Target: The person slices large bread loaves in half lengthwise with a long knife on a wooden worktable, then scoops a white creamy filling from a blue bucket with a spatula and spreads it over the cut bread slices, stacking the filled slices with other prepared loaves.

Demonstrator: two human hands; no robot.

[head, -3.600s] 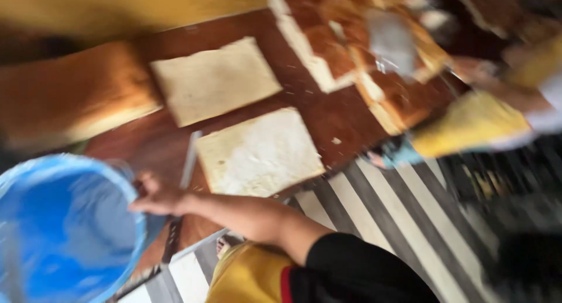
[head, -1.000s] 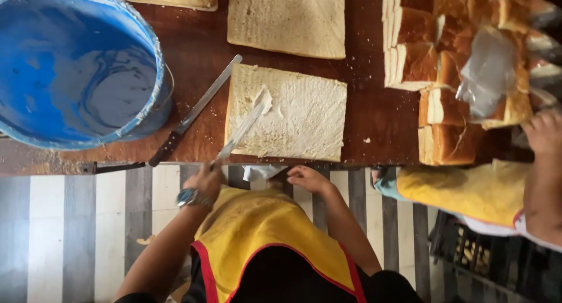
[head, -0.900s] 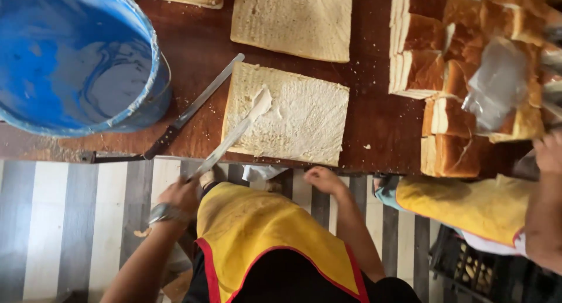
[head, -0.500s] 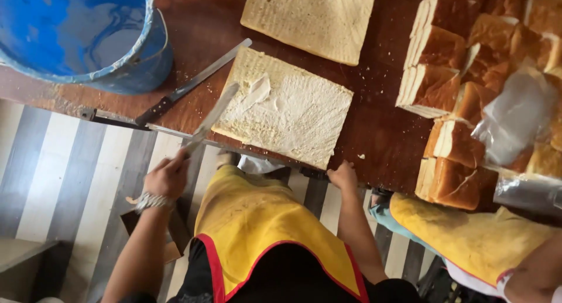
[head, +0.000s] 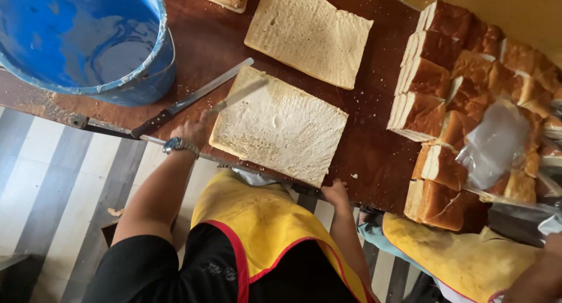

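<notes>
My left hand (head: 192,129), with a watch on its wrist, grips a thin spreading knife (head: 239,95). The blurred blade lies over the near-left corner of a large flat bread slice (head: 281,126) on the brown wooden table (head: 369,145). My right hand (head: 336,193) rests on the table's near edge, just below that slice, and holds nothing. A long dark-handled knife (head: 190,98) lies on the table beside my left hand. I wear a yellow apron over black.
A big blue bucket (head: 88,40) with a pale smear inside stands at the table's left. A second flat slice (head: 308,34) lies farther back. Stacked brown-crusted bread blocks (head: 453,104) and a plastic bag (head: 496,146) fill the right. Another person's yellow apron (head: 462,256) is at the lower right.
My left hand has risen from below the table edge to the slice's corner, sweeping the blade over it. The white dab there has been spread thin. My right hand stays at the edge.
</notes>
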